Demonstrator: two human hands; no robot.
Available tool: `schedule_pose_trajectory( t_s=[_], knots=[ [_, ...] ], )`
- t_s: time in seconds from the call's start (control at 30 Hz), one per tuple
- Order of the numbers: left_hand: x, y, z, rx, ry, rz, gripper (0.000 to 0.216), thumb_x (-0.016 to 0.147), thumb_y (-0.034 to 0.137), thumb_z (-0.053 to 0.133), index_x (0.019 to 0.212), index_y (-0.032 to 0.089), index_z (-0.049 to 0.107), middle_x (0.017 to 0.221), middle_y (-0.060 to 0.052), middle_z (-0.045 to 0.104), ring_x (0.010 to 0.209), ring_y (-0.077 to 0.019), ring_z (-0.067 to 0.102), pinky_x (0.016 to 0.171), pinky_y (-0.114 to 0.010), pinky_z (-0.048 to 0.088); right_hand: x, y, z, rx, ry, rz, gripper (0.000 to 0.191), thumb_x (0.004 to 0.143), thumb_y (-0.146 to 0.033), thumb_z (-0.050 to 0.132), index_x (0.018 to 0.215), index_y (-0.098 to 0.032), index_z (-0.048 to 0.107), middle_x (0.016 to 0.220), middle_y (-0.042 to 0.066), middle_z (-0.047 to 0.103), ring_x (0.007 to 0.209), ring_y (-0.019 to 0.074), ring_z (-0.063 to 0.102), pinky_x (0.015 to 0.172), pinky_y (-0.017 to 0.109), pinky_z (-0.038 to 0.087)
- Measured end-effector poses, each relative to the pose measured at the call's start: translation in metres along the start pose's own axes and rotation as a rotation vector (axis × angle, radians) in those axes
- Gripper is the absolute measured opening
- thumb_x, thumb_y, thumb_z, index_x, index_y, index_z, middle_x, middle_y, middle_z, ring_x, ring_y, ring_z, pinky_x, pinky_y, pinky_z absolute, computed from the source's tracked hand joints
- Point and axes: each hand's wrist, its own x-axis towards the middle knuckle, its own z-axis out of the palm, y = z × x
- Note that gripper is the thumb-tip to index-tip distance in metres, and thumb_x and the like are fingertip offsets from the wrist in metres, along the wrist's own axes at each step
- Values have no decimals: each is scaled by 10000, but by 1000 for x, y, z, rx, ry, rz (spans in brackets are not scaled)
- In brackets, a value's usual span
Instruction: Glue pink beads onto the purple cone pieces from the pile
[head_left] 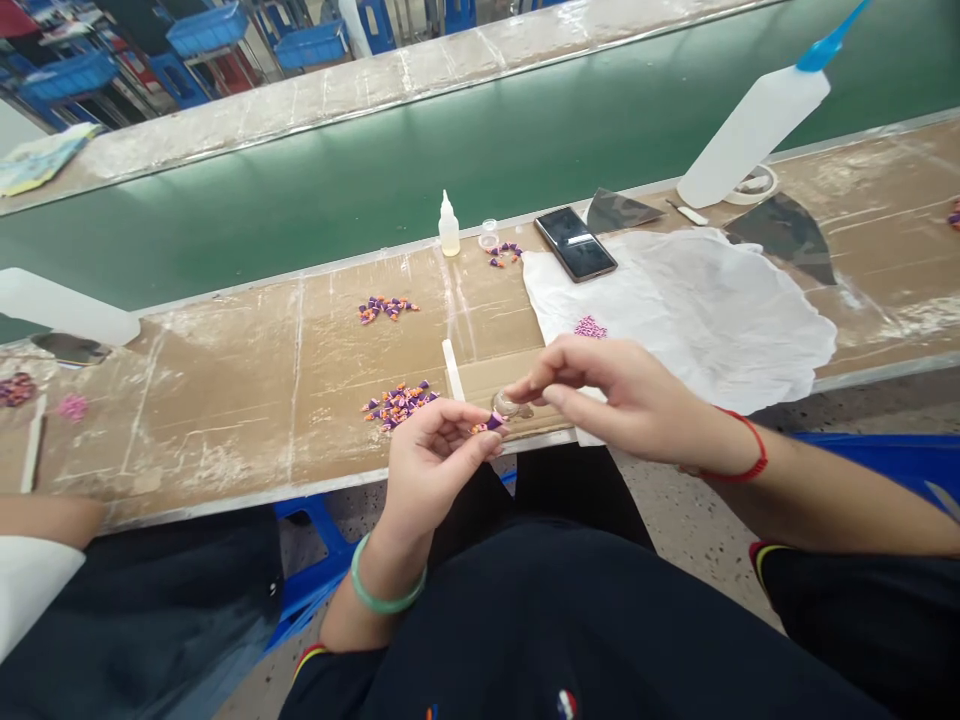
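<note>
My left hand (435, 455) is closed, pinching a small purple and orange piece (491, 423) between thumb and fingers at the bench's front edge. My right hand (600, 385) is pinched just to the right of it, holding a small clear, roundish bit (510, 405) close to that piece. A pile of the same purple and orange pieces (397, 403) lies on the bench just left of my left hand. A white stick (452, 368) lies beside the pile.
Two more little piles (386, 308) (506, 252) sit farther back, by a small glue bottle (448, 226) and a tiny clear cup (489, 233). A phone (575, 243) rests on white paper (697, 310), near pink bits (590, 326). A big squeeze bottle (757, 125) stands right. Another person's arm (45, 520) is left.
</note>
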Motion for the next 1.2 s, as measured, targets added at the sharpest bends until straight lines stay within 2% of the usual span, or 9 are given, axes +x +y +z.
schedule_pose_trajectory(
  t_s=[0.17,0.33,0.43,0.57,0.67,0.8,1.03,1.1,1.2],
  knots=[
    [20,-9,-45,492,-31,-7,38,781,216,751,776,181,737,738,-53,743,669,-180,694,638,-292,566,-13,35,-17,22,109,182,109,914,-290,548,865,-224,618,923,66,790,871,220,768,742,340,611],
    [52,-12,-92,921,-40,-5,35,720,222,748,752,210,756,801,-53,730,817,-225,672,758,-345,539,-26,71,-22,27,156,376,223,898,-449,587,878,-231,630,955,87,793,891,290,763,795,459,607],
    [86,-14,-103,998,76,-69,148,760,297,720,857,190,753,876,-65,749,813,-216,676,761,-338,540,-27,79,-22,50,184,419,277,881,-505,584,876,-235,643,947,86,790,900,292,757,808,473,608],
    [146,-25,-107,1087,277,-83,145,837,241,596,890,163,707,931,-78,756,892,-211,682,857,-337,517,-26,81,-23,61,202,426,279,865,-511,580,855,-239,647,931,74,786,890,275,752,817,461,605],
    [180,-34,-106,1155,385,-107,149,801,252,654,912,155,679,926,-89,750,918,-237,682,873,-356,502,-28,82,-24,52,196,438,279,863,-510,576,859,-240,648,926,72,786,883,272,749,821,465,597],
    [192,-39,-101,1197,419,-119,161,739,187,684,899,177,665,926,-88,753,961,-266,685,905,-378,481,-35,87,-27,59,212,470,299,860,-529,573,865,-240,652,941,78,787,908,288,746,818,479,593],
    [179,-32,-95,1032,464,-95,146,660,69,609,705,205,634,872,-69,736,1044,-279,658,1007,-388,431,-38,83,-32,88,278,445,236,865,-452,585,857,-226,651,927,80,792,911,276,750,822,455,596],
    [176,-28,-95,905,489,-88,128,672,76,594,674,201,620,815,-49,702,983,-254,646,968,-369,453,-41,79,-35,95,321,434,204,861,-413,595,852,-217,650,909,80,791,887,260,752,817,432,600],
    [165,-17,-91,635,491,-108,111,739,95,573,690,194,587,710,3,606,756,-168,588,766,-285,494,-48,77,-41,112,425,417,140,860,-344,601,851,-209,639,897,75,784,868,233,746,804,392,599]
  ],
)
